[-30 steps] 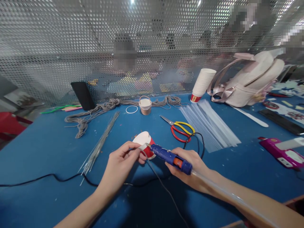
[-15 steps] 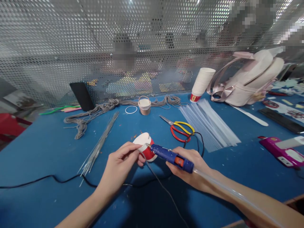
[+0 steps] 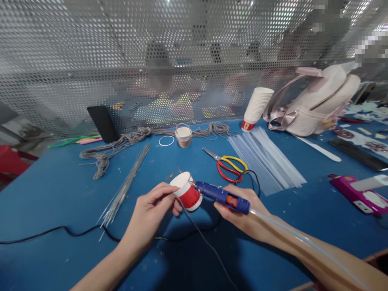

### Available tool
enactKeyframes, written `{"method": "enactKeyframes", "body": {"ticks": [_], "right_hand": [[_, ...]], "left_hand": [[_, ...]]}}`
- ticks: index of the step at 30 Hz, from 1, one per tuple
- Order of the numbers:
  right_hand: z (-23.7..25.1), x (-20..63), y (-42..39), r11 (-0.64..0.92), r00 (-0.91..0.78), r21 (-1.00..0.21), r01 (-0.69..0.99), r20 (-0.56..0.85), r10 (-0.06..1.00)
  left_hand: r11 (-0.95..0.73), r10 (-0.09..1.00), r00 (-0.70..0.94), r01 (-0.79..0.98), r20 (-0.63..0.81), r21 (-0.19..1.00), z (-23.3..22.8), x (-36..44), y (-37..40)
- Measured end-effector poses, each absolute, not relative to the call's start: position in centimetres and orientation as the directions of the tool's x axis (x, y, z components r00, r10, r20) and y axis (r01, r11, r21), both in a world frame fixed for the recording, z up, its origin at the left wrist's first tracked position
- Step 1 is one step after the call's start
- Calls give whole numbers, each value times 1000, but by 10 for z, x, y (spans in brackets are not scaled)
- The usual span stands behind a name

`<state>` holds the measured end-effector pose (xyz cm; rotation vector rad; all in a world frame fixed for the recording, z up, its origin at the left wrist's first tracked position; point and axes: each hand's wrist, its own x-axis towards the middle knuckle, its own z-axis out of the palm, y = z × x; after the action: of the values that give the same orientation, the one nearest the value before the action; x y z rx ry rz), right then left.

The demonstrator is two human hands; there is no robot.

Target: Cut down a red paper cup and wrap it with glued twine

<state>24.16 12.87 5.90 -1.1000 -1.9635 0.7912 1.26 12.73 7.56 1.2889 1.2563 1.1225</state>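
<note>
The paper cup (image 3: pixel 191 199) tilts over the desk (image 3: pixel 69 266), pinched with gray cord (image 3: pixel 198 229) by the left hand (image 3: pixel 156 202); the right hand (image 3: pixel 245 218) grips a glue gun (image 3: pixel 214 192), nozzle (image 3: pixel 192 183) at the rim (image 3: pixel 182 173). Scissors (image 3: pixel 220 158) and translucent strips (image 3: pixel 268 161) lie rightward, thin rods (image 3: pixel 125 188) leftward; a black cable (image 3: pixel 56 230) crosses nearer, and a perforated panel (image 3: pixel 121 89) bounds the far side.

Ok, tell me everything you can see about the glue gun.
The glue gun is blue and plastic-looking, with pale specks and an orange part in a side opening. The right hand grips it, hiding its handle. Its nozzle points at the cup; whether they touch is unclear. A clear glue stick extends from its back.
</note>
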Motion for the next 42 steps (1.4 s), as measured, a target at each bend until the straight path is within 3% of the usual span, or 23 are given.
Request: {"method": "enactKeyframes", "body": {"ticks": [4, 42], "right_hand": [[57, 242, 128, 518, -413, -753, 405, 355, 839], [55, 240, 130, 594, -399, -696, 404, 450, 799]], "left_hand": [[9, 999, 43, 105, -13, 994, 76, 12, 128], [32, 999, 13, 124, -34, 992, 81, 15, 127]]}}
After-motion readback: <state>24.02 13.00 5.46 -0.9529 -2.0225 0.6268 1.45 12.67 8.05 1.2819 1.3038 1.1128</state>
